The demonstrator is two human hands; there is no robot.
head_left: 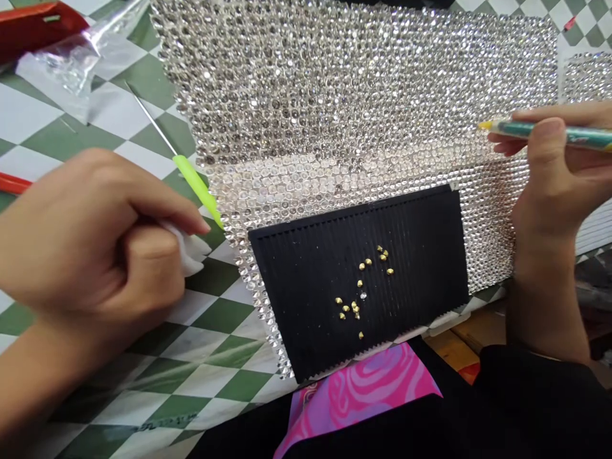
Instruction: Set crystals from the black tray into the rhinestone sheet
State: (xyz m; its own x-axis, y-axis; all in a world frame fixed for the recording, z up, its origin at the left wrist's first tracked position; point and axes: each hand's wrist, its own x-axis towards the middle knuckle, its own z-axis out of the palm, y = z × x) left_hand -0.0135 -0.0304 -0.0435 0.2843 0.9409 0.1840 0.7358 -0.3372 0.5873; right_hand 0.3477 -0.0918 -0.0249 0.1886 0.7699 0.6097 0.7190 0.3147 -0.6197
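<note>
A pen [540,132] is pinched by the right hand [549,172], a tissue [189,245] is fisted by the left hand [90,236], and a few gold studs [363,287] are left on a black tray [306,319] between them.

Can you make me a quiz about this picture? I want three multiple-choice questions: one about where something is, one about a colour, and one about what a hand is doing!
1. Where is the black ridged tray lying?
A. In a hand
B. On the rhinestone sheet
C. Balanced on the person's head

2. What colour are most of the small studs on the tray?
A. Gold
B. Blue
C. Red

3. What is the right hand doing?
A. Lying flat on the tray
B. Resting open and empty
C. Gripping a teal pen-like tool

Answers:
1. B, because the sheet's stones show beyond the tray's edges.
2. A, because nearly all look yellow-gold, with one clear stone among them.
3. C, because the tool sticks out past the hand, its yellow tip showing.
</note>
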